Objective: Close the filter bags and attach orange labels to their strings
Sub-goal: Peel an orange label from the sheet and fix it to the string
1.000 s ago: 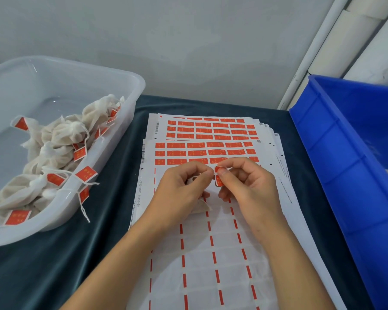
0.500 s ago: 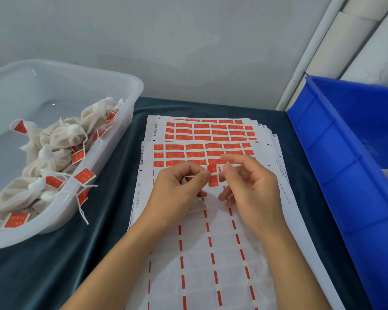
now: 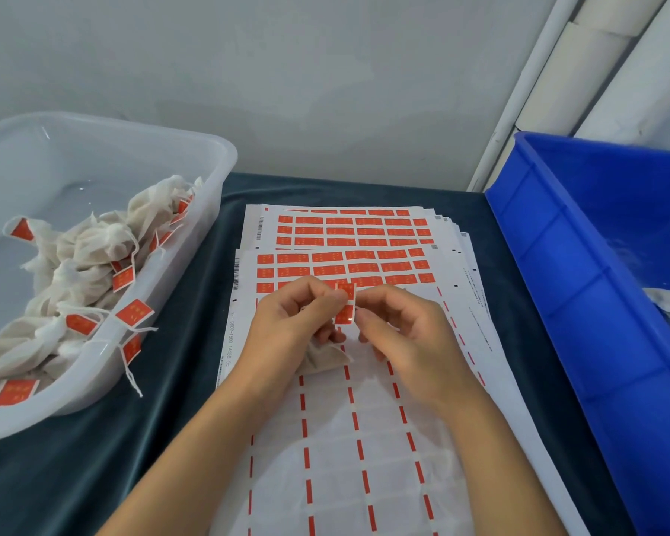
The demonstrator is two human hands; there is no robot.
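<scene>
Pinching an orange label [image 3: 345, 303] from both sides, over the middle of the label sheets [image 3: 345, 265]. Left hand [image 3: 291, 326] with fingers [image 3: 325, 299] curled, thumb and forefinger pressed together on the label's left edge. Right hand [image 3: 403, 330] likewise curled, fingertips [image 3: 364, 305] nipping the label's right edge (the remaining fingers tucked under and loosely bent). Label upright between the two hands, lifted clear of the sheet. Beneath the left palm, partly hidden, a white filter bag [image 3: 325, 361], resting on the stripped part of the sheet; string too fine to make out, so cannot tell whether the label touches it. Rows of unpeeled orange labels just beyond the hands, on a stack of sheets fanned out on the table [image 3: 171, 381] with its dark cloth. Near part of the top sheet bare apart from thin orange strips. At left, a clear plastic tub [image 3: 217, 164] holding a heap of closed filter bags [image 3: 86, 257] with orange labels on their strings, a few strings trailing over the rim. At right, a blue crate [image 3: 557, 265], something white lying inside it.
</scene>
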